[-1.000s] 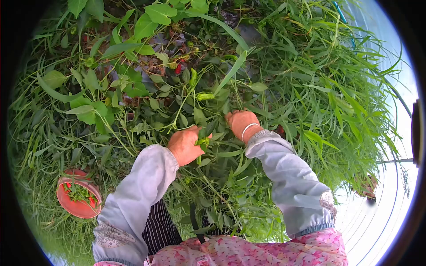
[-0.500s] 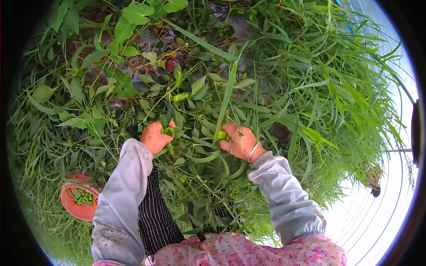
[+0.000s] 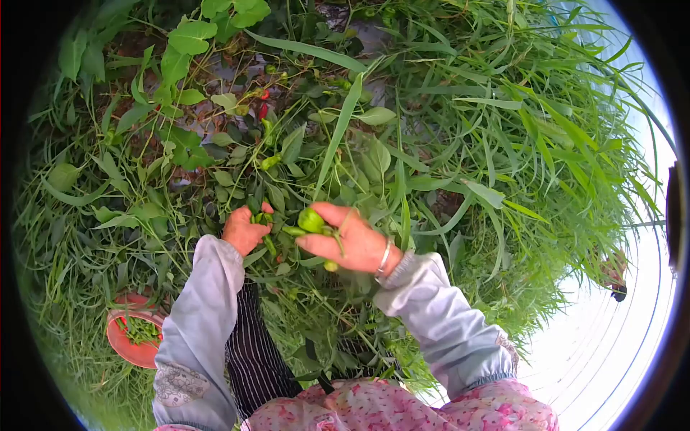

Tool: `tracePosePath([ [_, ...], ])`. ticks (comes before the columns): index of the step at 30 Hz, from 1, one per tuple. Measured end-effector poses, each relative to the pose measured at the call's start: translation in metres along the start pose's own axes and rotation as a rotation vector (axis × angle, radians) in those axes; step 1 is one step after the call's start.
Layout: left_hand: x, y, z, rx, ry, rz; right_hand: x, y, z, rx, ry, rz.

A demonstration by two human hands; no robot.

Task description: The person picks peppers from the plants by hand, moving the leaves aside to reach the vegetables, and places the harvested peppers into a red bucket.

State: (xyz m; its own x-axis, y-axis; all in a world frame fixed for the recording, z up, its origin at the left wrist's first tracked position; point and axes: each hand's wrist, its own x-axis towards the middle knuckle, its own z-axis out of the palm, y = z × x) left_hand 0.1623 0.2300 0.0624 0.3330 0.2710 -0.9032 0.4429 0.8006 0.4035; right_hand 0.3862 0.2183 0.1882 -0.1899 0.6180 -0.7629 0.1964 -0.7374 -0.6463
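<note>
Two hands in the greens, peppers in both.
R hand (image 3: 350, 239), ctr frame, holds a plump green pepper (image 3: 310, 220) btwn thumb & fingers; L hand (image 3: 246, 230), ctr-left, has fingers curled round small green peppers (image 3: 269, 245). Red bucket (image 3: 133, 353) w/ green pods, lower left, near L sleeve (image 3: 203, 309).

My sleeves (image 3: 195, 327): pale grey-blue, baggy, gathered cuffs (image 3: 224, 251), patterned patch (image 3: 180, 386). Shiny bracelet (image 3: 384, 260) by my right hand (image 3: 346, 238). Pink flowery clothes (image 3: 374, 408). Black pants (image 3: 257, 352), thin white stripes.
</note>
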Motion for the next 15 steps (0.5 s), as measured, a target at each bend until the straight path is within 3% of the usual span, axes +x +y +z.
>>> tracePosePath([
  [3, 0.001, 0.000, -0.003, -0.018, -0.017, 0.033, 0.055, 0.033, 0.005, -0.202, 0.162, -0.045],
  [5, -0.001, 0.000, -0.004, -0.048, -0.019, 0.025, 0.089, 0.099, -0.002, 0.297, 0.381, -0.176],
  [7, -0.002, 0.005, -0.004, -0.088, -0.019, -0.001, 0.083, 0.101, -0.040, 0.163, 0.508, 0.047],
  [10, 0.001, 0.001, -0.002, -0.109, -0.020, 0.016, 0.081, 0.108, -0.066, -0.369, 0.484, 0.153],
  [15, 0.002, -0.003, -0.003, -0.030, -0.021, 0.013, 0.101, 0.085, -0.056, -0.515, 0.306, 0.094],
])
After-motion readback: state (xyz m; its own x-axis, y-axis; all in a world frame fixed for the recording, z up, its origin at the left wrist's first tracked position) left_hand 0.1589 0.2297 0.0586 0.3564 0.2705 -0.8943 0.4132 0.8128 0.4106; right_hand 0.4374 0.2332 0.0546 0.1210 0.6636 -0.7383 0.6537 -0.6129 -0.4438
